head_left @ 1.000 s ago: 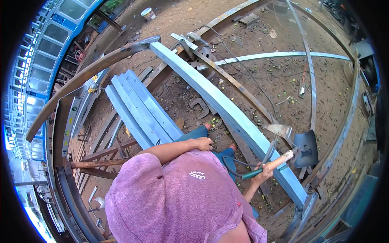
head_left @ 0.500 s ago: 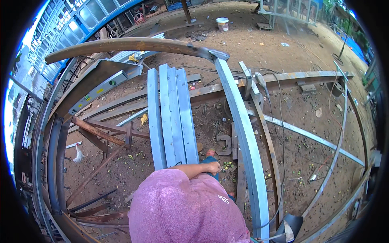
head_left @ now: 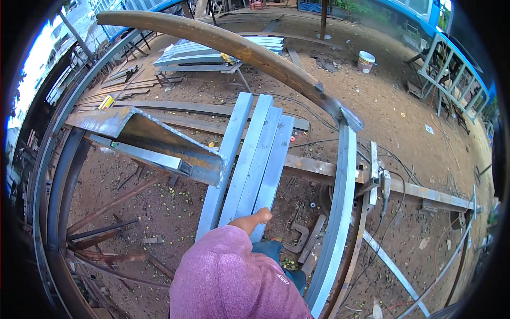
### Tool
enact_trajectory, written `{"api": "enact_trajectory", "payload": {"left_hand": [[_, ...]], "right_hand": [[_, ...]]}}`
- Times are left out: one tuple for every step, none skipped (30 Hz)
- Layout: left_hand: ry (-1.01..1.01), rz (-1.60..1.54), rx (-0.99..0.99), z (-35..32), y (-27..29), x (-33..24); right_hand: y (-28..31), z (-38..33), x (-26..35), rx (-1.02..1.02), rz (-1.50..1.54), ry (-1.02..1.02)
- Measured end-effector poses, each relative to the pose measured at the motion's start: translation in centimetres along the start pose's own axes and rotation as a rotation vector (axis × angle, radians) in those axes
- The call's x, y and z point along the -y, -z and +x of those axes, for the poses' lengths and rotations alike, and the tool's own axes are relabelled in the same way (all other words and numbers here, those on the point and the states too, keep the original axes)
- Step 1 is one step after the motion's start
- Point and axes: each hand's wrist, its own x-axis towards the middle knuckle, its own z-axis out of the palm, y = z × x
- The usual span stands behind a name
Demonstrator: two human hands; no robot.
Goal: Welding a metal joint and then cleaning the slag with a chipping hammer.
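Observation:
My left hand (head_left: 262, 216) is closed, held over the near end of the rightmost of several grey square steel tubes (head_left: 249, 159) laid side by side. Whether its fingers grip anything is hidden. Beyond the wrist comes a pink sleeve. My right hand is out of sight. To the right of the tubes, a C-clamp (head_left: 298, 239) lies on the ground by my feet. A long grey steel beam (head_left: 334, 223) runs past my right side, its far end meeting a curved brown steel beam (head_left: 239, 50). A spirit level (head_left: 146, 155) rests against a rusty steel channel (head_left: 175, 143) at left.
A tool with a cable (head_left: 386, 186) hangs by an upright piece on the right, above a rusty cross beam (head_left: 414, 194). Loose cables trail over the dirt. Steel strips (head_left: 223, 50) are stacked farther off. A white bucket (head_left: 365, 62) stands at the far right.
The view has swung left and moved, so the tubes and beams appear farther right and tilted. My left hand has gone from over my leg to the tubes' near end.

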Motion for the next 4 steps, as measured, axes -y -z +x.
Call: {"api": "enact_trajectory", "payload": {"left_hand": [[0.052, 0.014, 0.016, 1.0, 1.0, -0.7], [0.078, 0.037, 0.008, 2.0, 1.6, -1.5], [0.103, 0.000, -0.027, 1.8, 2.7, -2.0], [0.083, -0.048, -0.019, 2.0, 2.9, -2.6]], "right_hand": [[-0.7, -0.2, 3.7, 0.057, -0.074, 0.013], [-1.2, -1.1, 7.2, 0.116, -0.150, 0.028], [0.9, 1.3, 5.6, 0.151, -0.168, 0.069], [2.7, 3.6, 4.4, 0.130, -0.071, 0.122]]}}
